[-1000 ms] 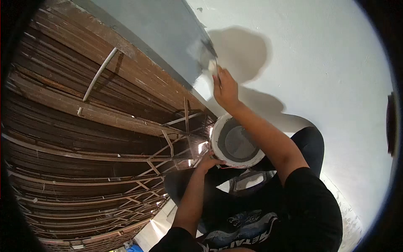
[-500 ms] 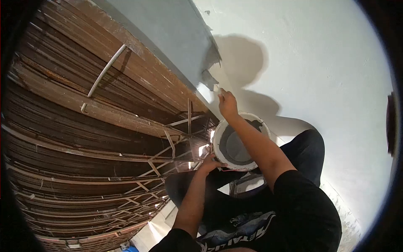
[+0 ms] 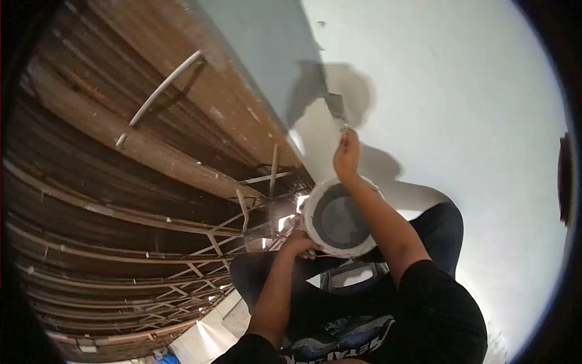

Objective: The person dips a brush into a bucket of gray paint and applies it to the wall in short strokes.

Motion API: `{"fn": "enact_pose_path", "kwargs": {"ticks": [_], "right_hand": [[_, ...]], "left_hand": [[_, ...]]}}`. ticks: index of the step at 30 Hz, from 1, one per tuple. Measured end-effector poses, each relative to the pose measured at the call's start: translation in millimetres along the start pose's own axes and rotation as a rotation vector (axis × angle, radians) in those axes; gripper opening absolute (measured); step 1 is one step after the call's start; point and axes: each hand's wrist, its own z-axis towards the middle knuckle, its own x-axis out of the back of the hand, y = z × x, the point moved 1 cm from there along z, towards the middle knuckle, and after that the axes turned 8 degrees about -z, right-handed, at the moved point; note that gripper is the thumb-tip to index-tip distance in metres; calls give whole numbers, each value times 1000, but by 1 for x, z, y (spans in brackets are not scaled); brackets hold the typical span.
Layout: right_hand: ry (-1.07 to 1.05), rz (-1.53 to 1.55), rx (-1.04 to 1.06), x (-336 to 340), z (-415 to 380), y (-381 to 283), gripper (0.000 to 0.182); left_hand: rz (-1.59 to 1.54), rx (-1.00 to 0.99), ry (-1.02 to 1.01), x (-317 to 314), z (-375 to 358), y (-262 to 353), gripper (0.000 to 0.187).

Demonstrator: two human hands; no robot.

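Observation:
In my right hand (image 3: 347,156) is a paintbrush (image 3: 336,106), gripped by its handle. Its grey-coated bristles touch the white wall at the lower right edge of the grey painted band (image 3: 267,54). Below that hand, a white bucket (image 3: 308,221) of grey paint (image 3: 339,221) sits between my legs. My left hand (image 3: 298,244) is closed on the bucket's rim at the lower left, where some fingers are hidden. My right forearm covers part of the bucket's right side.
A brown folding metal gate (image 3: 151,182) with a pale curved handle (image 3: 167,85) takes up the left. White wall (image 3: 448,109) fills the right. A dark object (image 3: 565,179) shows at the far right edge. Pale floor tiles (image 3: 203,337) lie at lower left.
My right hand has moved the paintbrush right, to the edge between grey paint and white wall. My left hand stays on the bucket. The view has shifted slightly.

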Motion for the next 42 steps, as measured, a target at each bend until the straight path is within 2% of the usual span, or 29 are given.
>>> {"fn": "enact_pose_path", "kwargs": {"ticks": [3, 4, 7, 10, 12, 14, 17, 18, 20, 23, 28, 29, 30, 32, 34, 37, 38, 40, 42], "right_hand": [[-99, 52, -53, -3, 11, 6, 24], [-100, 104, -61, -1, 10, 6, 24], [-152, 130, -51, 6, 14, -3, 25], [-228, 162, 8, 16, 31, -26, 26], [-261, 167, -12, 13, 48, -43, 28], [-156, 187, 1, 4, 74, -61, 27], [-84, 156, 74, -15, 99, -66, 26], [-76, 131, 111, -18, 100, -65, 26], [-136, 43, 119, -43, 79, -22, 26], [-341, -2, 14, -25, 43, 1, 27], [-390, -283, -101, -9, -9, 43, 26], [-358, -243, -93, -6, -13, 44, 26], [-324, -202, -82, -7, -15, 41, 26], [-275, -165, -87, -11, -11, 33, 26], [-260, -171, -129, -13, 10, 11, 26], [-241, -47, -105, -23, 34, -4, 26], [-244, -52, -87, -33, 35, 7, 26], [-246, -56, -56, -50, 33, 31, 26], [-412, -188, -165, -41, 38, 33, 27]], "left_hand": [[131, -139, 81, 1, -29, 17, 105], [183, -165, 145, -3, -38, 25, 94], [229, -196, 208, -1, -17, 16, 94], [113, -382, 81, 6, 14, -11, 96], [114, -234, 92, 5, 21, -15, 96], [-26, -230, 19, 6, 27, -21, 96], [65, -367, 127, 7, 26, -23, 95], [89, -314, 117, 8, 23, -21, 95], [134, -218, 94, 7, 17, -11, 95], [-50, -384, 104, 6, 28, -28, 93], [50, -395, 77, 6, 9, 1, 85], [80, -401, 52, 9, 8, 4, 83], [122, -295, 64, 14, 34, -15, 80], [115, -265, -33, 16, 40, -17, 83], [276, -143, 10, 9, -2, 18, 85], [261, -108, -64, 13, 37, -7, 86], [331, -195, 17, 14, 56, -22, 86], [347, -94, 3, 17, 66, -24, 88], [330, -43, -6, 21, 66, -20, 88]]}}
